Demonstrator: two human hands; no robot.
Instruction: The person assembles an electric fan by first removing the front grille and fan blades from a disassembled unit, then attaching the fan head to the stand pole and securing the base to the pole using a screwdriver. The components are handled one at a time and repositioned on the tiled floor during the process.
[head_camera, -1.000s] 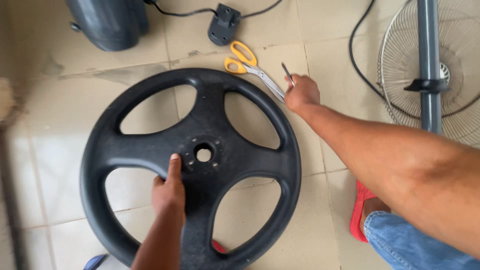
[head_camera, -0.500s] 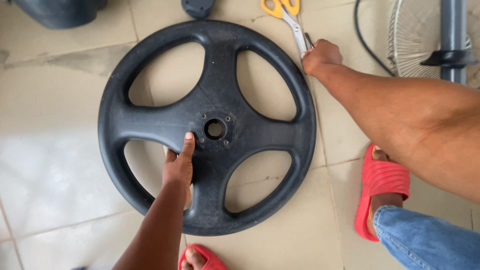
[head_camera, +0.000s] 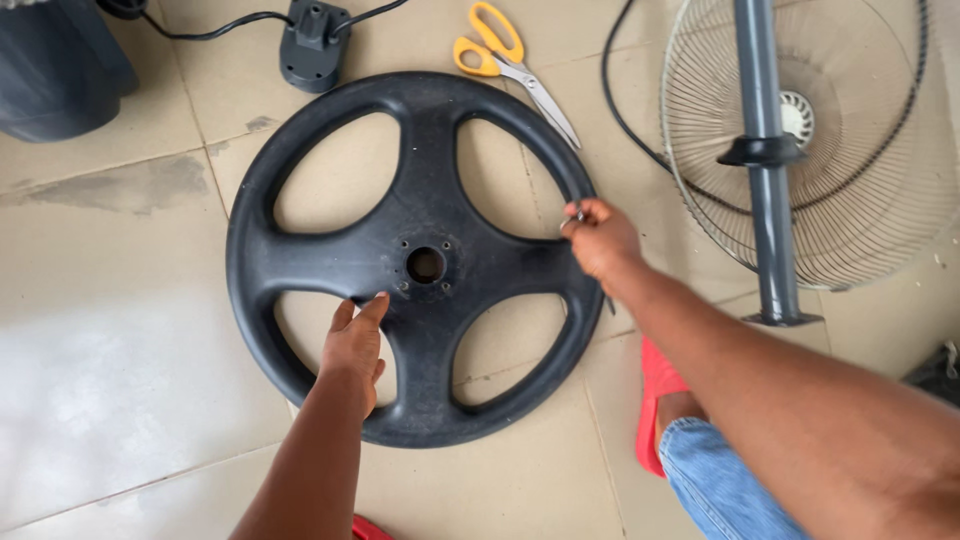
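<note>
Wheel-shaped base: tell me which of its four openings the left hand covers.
The lower-left opening of the black base: the left hand lies across its right side; the other three openings are uncovered.

The four-spoke round base at the centre of the frame is matte black throughout, with a finely grained surface. The scissors at upper centre have yellow handles and bare silver blades. The fan guard at upper right is a pale grey wire grille in a radial pattern with concentric rings; the pole lying across it is dark grey. The cable and the small box at upper left are black. The floor is beige tile with darker grout lines and brownish stains. The sandal at lower right is red, the trouser leg blue denim.
</note>
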